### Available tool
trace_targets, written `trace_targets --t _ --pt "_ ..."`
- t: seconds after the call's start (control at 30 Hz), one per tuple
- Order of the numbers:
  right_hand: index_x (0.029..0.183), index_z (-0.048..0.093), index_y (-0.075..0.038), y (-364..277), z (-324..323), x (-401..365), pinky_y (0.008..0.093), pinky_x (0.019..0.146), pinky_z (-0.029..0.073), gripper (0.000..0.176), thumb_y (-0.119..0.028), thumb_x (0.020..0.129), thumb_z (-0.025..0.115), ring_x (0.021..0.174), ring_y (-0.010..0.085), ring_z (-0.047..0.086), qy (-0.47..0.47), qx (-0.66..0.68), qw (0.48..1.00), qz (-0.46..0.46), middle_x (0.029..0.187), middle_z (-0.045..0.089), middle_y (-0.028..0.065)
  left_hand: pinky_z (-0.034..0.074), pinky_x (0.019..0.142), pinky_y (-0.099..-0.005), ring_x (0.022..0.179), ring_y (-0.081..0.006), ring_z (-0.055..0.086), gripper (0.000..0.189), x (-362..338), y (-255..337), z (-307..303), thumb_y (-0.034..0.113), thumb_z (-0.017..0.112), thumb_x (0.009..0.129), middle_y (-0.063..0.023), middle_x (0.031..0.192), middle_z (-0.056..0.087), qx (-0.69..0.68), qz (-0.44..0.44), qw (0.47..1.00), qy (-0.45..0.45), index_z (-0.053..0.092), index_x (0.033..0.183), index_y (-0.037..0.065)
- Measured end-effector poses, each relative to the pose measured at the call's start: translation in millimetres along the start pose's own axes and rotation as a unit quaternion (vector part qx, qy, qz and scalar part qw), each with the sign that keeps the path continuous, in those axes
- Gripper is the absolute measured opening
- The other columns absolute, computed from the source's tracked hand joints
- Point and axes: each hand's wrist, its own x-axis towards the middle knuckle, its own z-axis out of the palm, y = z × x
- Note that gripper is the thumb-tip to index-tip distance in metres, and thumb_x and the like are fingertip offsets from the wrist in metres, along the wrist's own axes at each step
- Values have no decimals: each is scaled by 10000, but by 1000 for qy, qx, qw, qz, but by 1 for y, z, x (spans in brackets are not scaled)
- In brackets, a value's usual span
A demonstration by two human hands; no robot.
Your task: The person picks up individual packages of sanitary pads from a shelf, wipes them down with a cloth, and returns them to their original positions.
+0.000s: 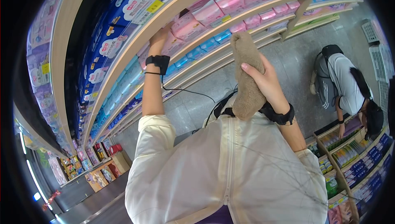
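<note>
A folded brown cloth (248, 76), thick and fuzzy, is gripped in my right hand (265, 78) in front of my chest, the thumb lying across it. My left hand (161, 39) reaches into a shelf on the left, beside pink soft packs (187, 27) standing in a row. Its fingers are mostly hidden at the shelf, so whether they hold a pack cannot be seen. A black band with a cable (158, 62) is strapped around my left wrist, and another black band (279, 113) is on my right.
Blue packages (109, 45) with price labels fill the shelf at upper left. Blue packs (197, 52) line a lower shelf. On the right, a person in a white top (345, 84) bends over a low shelf of goods (349, 154). White baskets (376, 59) stand beyond.
</note>
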Motion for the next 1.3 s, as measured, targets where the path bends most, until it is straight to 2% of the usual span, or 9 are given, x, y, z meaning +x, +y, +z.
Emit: trace_targets --t 0.03,0.4,0.77,0.9,0.97,1.03,1.17,1.23,1.3 --pt "1186 497 -1 0 0 -1 271 790 446 446 -168 799 644 930 141 559 1 0 1000 -2 1029 593 79 423 857 -360 986 -311 565 537 4 0 -4 322 754 653 -174 1063 601 27 -2 999 -42 587 1068 24" --pt "1210 482 -3 -1 1 -5 272 791 448 484 -190 796 649 927 142 562 -1 12 1000 3 1030 592 84 420 882 -367 1019 -334 550 446 19 0 -13 240 651 691 -166 1089 595 168 29 985 -40 587 1096 63" --pt "1212 469 10 -1 -8 -11 268 784 449 475 -171 806 638 914 138 558 20 7 999 -25 1030 584 80 372 954 -375 1141 -340 472 498 45 12 35 120 537 697 -178 1207 524 202 31 974 -98 520 1193 71" --pt "1209 470 10 -4 -14 -14 268 787 448 475 -170 804 640 917 137 557 33 10 999 -10 1030 586 82 328 996 -375 1206 -338 413 507 57 -38 69 121 501 745 -212 1260 470 148 95 976 -128 459 1238 9" --pt "1208 470 11 -1 -18 -13 268 788 447 477 -171 802 641 917 136 558 39 19 999 -4 1026 588 84 326 997 -373 1219 -339 400 503 57 -25 65 139 502 766 -224 1264 461 134 133 974 -127 446 1241 -15" --pt "1209 469 11 -1 -21 -12 267 791 446 478 -172 803 641 923 137 557 43 14 999 -9 1029 589 85 346 971 -390 1223 -320 389 592 48 15 51 239 615 738 -230 1269 442 -53 -30 978 -201 430 1231 -33" --pt "1213 466 11 -4 -23 -9 264 801 441 482 -170 803 641 941 137 552 28 14 1000 2 1044 586 86 342 953 -411 1110 -332 464 640 20 88 45 326 706 632 -231 1138 510 -102 -58 976 -181 498 1138 -8" --pt "1213 467 10 -5 -22 -8 263 802 440 479 -165 802 642 943 135 551 21 6 1000 2 1046 586 83 377 907 -432 1103 -355 416 769 13 85 57 354 764 562 -189 1167 452 117 195 970 -87 450 1170 4" --pt "1212 468 9 -5 -20 -7 262 803 439 477 -160 801 643 945 134 549 15 -1 1000 0 1048 585 81 369 914 -434 1110 -367 400 776 11 82 66 348 766 548 -188 1172 439 139 182 971 -72 449 1171 10"
